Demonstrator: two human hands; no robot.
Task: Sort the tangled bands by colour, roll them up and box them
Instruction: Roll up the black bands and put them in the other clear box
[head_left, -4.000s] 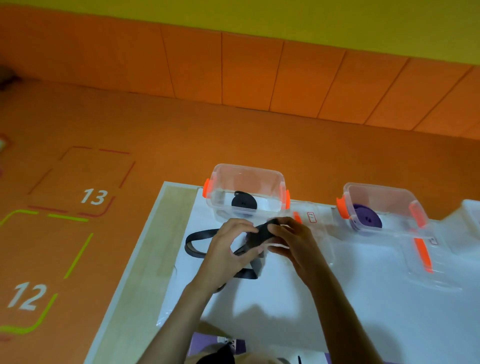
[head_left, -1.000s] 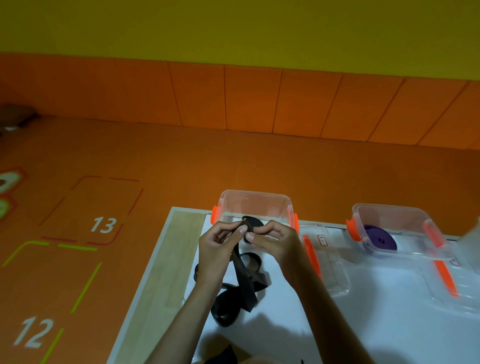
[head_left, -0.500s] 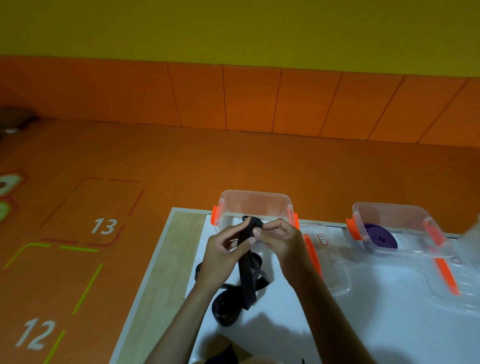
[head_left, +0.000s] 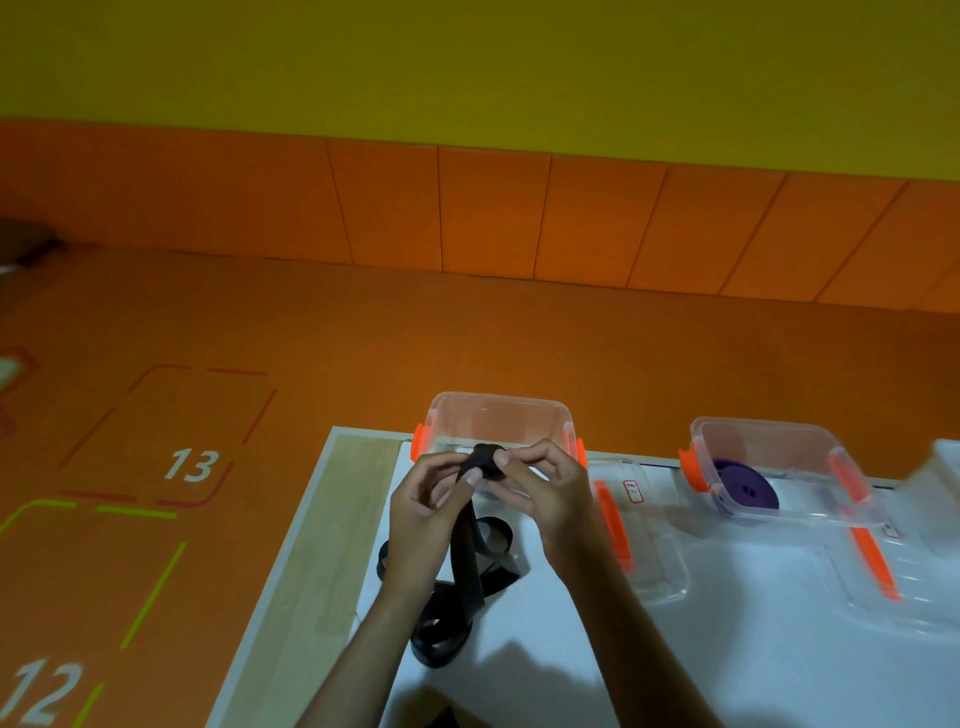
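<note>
Head view: pinching rolled start of flat black fabric band (head_left: 485, 460) from both sides, left hand (head_left: 423, 512) and right hand (head_left: 550, 493), fingers (head_left: 535, 454) curled onto it, just before clear plastic box with orange latches (head_left: 498, 418). Unrolled length dropping steeply to white surface (head_left: 701, 665), loops beneath left hand, likely feeding side.

Table (head_left: 332, 519): pale wood top with a white rim, mostly covered by a white sheet (head_left: 727, 649). Orange floor (head_left: 467, 338) beyond, marked with outlined squares; white numerals 13 (head_left: 191, 465) and 12 (head_left: 44, 693), and a green line (head_left: 153, 595) between them. Orange wall panels (head_left: 493, 213) below a yellow wall (head_left: 467, 62). Dark, unclear object (head_left: 26, 244) at far left.
</note>
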